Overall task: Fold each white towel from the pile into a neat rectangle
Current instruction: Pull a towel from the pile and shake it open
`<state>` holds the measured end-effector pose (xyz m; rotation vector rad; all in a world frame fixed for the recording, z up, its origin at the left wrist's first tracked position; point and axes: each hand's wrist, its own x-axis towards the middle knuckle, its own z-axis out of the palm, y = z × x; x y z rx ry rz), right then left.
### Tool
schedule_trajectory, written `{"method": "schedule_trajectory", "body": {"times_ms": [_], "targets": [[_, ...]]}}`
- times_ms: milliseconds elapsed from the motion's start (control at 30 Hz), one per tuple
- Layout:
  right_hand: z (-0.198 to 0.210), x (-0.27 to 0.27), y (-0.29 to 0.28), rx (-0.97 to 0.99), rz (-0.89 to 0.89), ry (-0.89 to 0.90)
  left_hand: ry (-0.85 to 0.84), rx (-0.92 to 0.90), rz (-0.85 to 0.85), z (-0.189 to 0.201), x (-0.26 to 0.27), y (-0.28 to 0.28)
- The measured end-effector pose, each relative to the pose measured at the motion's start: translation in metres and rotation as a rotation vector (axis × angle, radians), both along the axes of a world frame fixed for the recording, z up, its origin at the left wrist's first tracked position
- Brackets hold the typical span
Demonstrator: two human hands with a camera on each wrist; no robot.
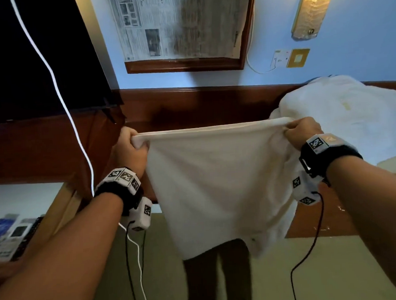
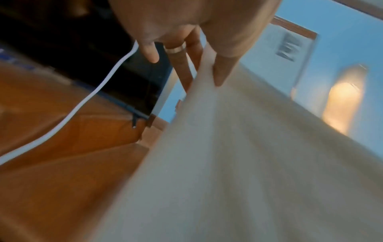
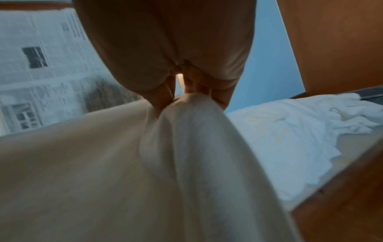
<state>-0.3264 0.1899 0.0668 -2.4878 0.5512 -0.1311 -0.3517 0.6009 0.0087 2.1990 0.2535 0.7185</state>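
Head view: left hand [image 1: 130, 148] and right hand [image 1: 302, 130] each pinch a top corner of the hanging towel [image 1: 215, 185]; newspaper [image 1: 174, 25] print is unreadable.

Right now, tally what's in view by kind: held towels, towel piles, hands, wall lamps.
Held towel: 1, gripped by both hands along its top edge
Towel pile: 1, number of towels in it can't be told
Hands: 2, left hand and right hand
Wall lamp: 1, lit
Total: 5
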Motion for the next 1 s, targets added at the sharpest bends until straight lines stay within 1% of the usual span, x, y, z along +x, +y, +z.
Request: {"method": "schedule_trajectory", "body": {"times_ms": [33, 67, 167, 300, 367, 433, 500, 567, 600, 700, 767, 800, 833, 867, 900, 967, 1000], "targets": [[-0.008, -0.004, -0.003, -0.005, 0.013, 0.001, -0.019, -0.107, 0.044, 0.000, 0.003, 0.002], [-0.018, -0.007, -0.008, -0.006, 0.004, -0.005, -0.004, -0.143, 0.082, -0.003, 0.008, 0.006], [-0.048, -0.023, -0.028, 0.019, -0.116, -0.001, 0.186, -0.063, 0.173, -0.020, 0.017, 0.031], [-0.090, -0.050, -0.046, 0.028, -0.246, 0.024, 0.417, -0.047, 0.309, -0.045, 0.011, 0.072], [-0.103, -0.056, -0.050, 0.069, -0.295, 0.017, 0.479, -0.052, 0.346, -0.051, 0.005, 0.092], [-0.107, -0.055, -0.055, 0.143, -0.358, -0.038, 0.500, -0.090, 0.396, -0.053, 0.006, 0.106], [-0.100, -0.050, -0.054, 0.195, -0.402, -0.166, 0.472, -0.138, 0.456, -0.050, 0.012, 0.111], [-0.086, -0.043, -0.049, 0.167, -0.461, -0.253, 0.379, -0.151, 0.510, -0.045, 0.017, 0.110], [-0.082, -0.039, -0.046, 0.150, -0.483, -0.281, 0.368, -0.176, 0.527, -0.041, 0.018, 0.108], [-0.077, -0.035, -0.036, 0.131, -0.489, -0.290, 0.243, -0.238, 0.551, -0.040, 0.018, 0.101], [-0.082, -0.033, -0.032, 0.178, -0.526, -0.288, 0.178, -0.280, 0.597, -0.061, 0.031, 0.118], [-0.085, -0.032, -0.031, 0.232, -0.566, -0.297, 0.172, -0.322, 0.614, -0.081, 0.045, 0.137], [-0.087, -0.030, -0.028, 0.298, -0.605, -0.311, 0.187, -0.394, 0.585, -0.098, 0.056, 0.148], [-0.088, -0.026, -0.024, 0.368, -0.639, -0.322, 0.203, -0.465, 0.550, -0.106, 0.065, 0.151], [-0.090, -0.023, -0.020, 0.435, -0.658, -0.330, 0.213, -0.504, 0.514, -0.101, 0.063, 0.141], [-0.097, -0.007, -0.018, 0.532, -0.679, -0.353, 0.128, -0.695, 0.462, -0.081, 0.059, 0.109], [-0.102, 0.004, -0.019, 0.551, -0.695, -0.360, 0.137, -0.767, 0.463, -0.083, 0.064, 0.106]]}}
